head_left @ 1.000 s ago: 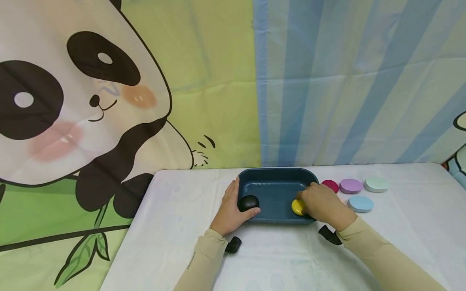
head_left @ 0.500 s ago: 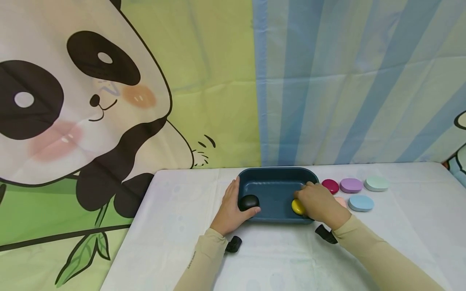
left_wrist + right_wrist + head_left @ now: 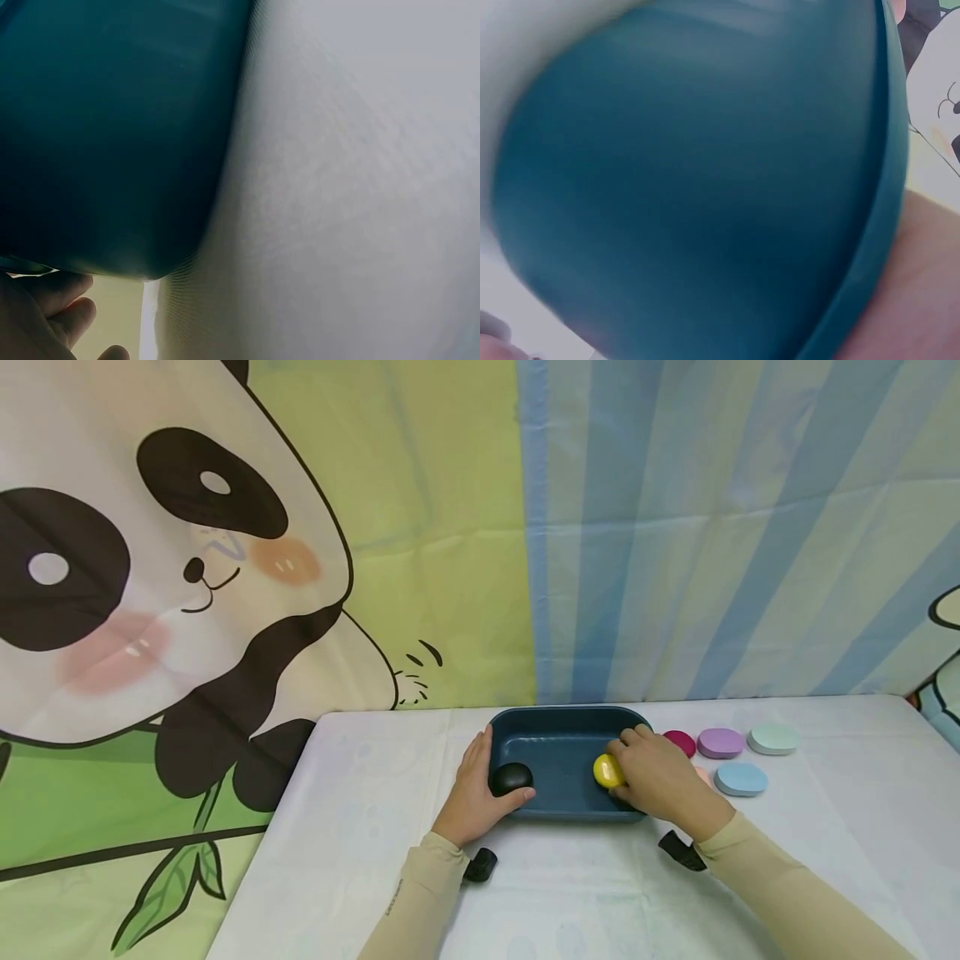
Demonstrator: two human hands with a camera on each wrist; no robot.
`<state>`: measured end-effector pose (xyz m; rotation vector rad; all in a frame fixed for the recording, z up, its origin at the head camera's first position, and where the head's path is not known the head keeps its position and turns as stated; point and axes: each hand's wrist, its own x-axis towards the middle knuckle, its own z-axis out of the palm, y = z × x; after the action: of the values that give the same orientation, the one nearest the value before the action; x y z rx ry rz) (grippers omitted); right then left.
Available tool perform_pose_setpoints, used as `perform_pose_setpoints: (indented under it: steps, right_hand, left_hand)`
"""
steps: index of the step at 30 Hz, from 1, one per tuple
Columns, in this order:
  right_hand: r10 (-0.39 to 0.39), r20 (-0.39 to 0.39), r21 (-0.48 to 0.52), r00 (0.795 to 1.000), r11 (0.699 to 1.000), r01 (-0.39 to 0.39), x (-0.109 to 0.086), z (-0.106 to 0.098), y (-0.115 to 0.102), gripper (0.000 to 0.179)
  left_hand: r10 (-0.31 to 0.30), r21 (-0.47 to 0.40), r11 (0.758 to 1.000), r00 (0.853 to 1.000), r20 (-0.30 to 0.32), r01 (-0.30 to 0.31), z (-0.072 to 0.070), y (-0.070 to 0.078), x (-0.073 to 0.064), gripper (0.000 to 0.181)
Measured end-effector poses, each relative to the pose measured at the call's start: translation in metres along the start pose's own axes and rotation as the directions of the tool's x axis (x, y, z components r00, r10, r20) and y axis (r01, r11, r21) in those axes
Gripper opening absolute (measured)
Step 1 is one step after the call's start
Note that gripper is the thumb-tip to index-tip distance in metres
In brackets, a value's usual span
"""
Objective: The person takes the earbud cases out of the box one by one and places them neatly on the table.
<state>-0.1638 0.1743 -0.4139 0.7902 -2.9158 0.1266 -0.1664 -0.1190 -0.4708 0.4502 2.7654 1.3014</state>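
Observation:
A dark blue rectangular basin (image 3: pixel 562 768) with rounded corners stands on the table. My left hand (image 3: pixel 480 793) rests at its left end, fingers extended along the outer wall and thumb over the front rim. Beside that thumb, a smooth black rounded piece (image 3: pixel 512 778) lies inside the basin. My right hand (image 3: pixel 660 777) reaches over the basin's right end and holds a glossy yellow rounded piece (image 3: pixel 607 772) between thumb and fingers, inside the rim. In the wrist views the basin's outer wall (image 3: pixel 120 135) fills much of the picture and hides both pieces.
Right of the basin lie a crimson round piece (image 3: pixel 680 743), a purple oval piece (image 3: pixel 722 742), a pale green one (image 3: pixel 774 738) and a light blue one (image 3: pixel 741 779). A pink piece (image 3: pixel 702 775) is partly covered by my right hand. A printed curtain (image 3: pixel 712 527) hangs behind the table.
The yellow piece in my right hand has shifted slightly away from the front rim and to the left. My left hand and the black piece have stayed in place.

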Motion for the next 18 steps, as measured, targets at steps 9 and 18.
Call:
perform_pose_setpoints:
  steps: [9,18]
  right_hand:
    - [0.116,-0.084,0.045,0.990,0.993,-0.113,-0.010,-0.006,0.002,0.054]
    - [0.189,-0.078,0.116,0.979,0.977,-0.179,-0.020,-0.019,0.003,0.056]
  left_hand:
    - [0.005,0.005,1.000,1.000,-0.001,-0.005,0.001,-0.001,0.001,0.116]
    - [-0.004,-0.001,1.000,1.000,-0.001,0.004,0.001,-0.002,0.001,0.116]
